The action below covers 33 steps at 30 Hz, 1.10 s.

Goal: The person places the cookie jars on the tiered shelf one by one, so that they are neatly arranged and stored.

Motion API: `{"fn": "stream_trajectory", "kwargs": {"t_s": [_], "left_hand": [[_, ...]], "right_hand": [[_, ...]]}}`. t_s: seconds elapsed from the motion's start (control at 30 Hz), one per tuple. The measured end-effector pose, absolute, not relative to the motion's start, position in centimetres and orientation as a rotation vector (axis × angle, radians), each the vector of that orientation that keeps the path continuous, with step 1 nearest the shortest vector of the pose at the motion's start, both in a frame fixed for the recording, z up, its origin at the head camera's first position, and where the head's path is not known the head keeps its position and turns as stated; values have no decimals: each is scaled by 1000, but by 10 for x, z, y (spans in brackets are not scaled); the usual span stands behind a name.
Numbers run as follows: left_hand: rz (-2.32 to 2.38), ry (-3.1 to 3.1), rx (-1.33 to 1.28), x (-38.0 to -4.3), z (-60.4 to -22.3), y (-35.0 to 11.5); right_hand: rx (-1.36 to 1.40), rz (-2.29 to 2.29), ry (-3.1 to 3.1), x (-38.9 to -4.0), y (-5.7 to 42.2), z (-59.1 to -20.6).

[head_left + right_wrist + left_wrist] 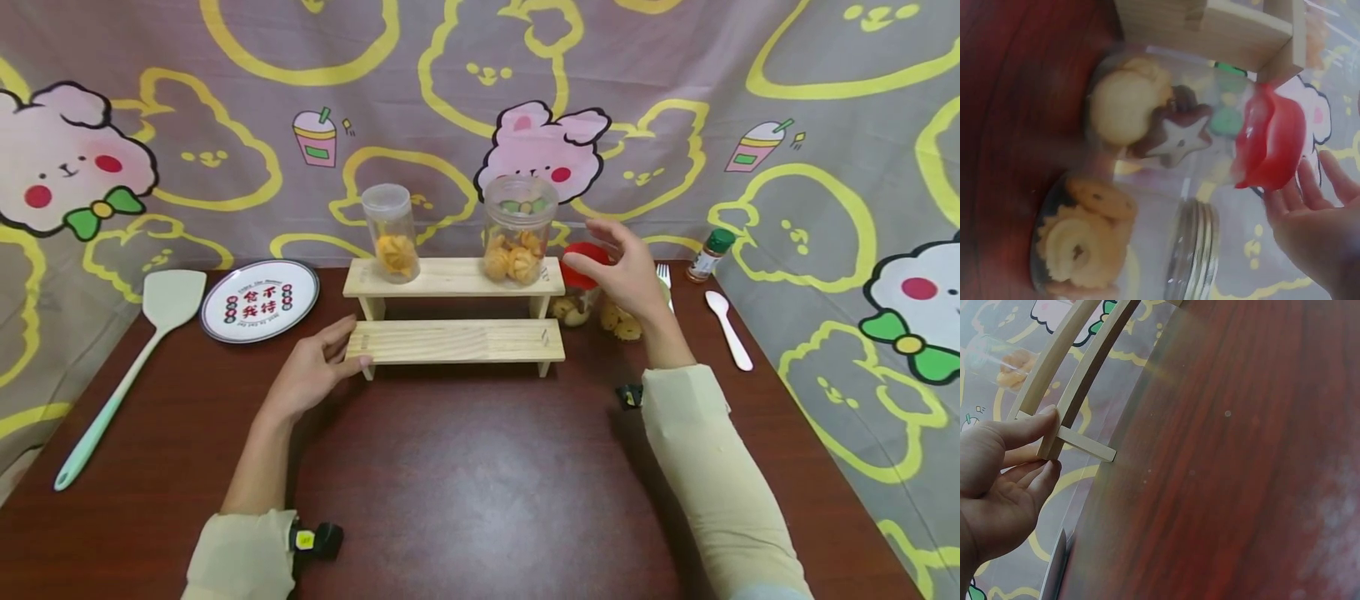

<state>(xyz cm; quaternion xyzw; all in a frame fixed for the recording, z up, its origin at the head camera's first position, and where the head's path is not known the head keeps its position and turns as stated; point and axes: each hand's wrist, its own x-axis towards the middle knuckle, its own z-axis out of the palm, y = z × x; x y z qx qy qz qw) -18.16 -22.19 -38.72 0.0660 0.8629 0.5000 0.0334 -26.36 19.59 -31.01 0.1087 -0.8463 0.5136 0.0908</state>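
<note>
Breakage could follow if the left hand point(311, 371), pinching the left end of the lower wooden shelf point(450, 342), jerks and topples the large jar point(521, 237) on the upper shelf point(450, 277), or if the right hand point(632, 275), loosely open at the red-lidded jar point(1191, 120) beside both, knocks it.

The rack point(453, 342) was pale yellow with streaky grain, the table point(465, 467) dark reddish brown. The lid point(1275, 137) was red, the star biscuit point(1179, 140) brown and white. The curtain point(405, 112) was greyish mauve, patterned with yellow animal outlines. The plate point(259, 323) was white with red characters, the spatula point(172, 298) cream and mint, the bottle cap point(721, 241) green.
</note>
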Motion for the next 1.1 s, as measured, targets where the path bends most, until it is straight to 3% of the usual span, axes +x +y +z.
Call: {"fn": "stream_trajectory", "kwargs": {"t_s": [0.27,1.1], "left_hand": [[1521,2665,190,-182,-386,-222],[1528,2664,200,-182,-387,-222]], "right_hand": [[289,1552,-2574,-275,209,-331],[210,1512,-2627,-281,210,-344]]}}
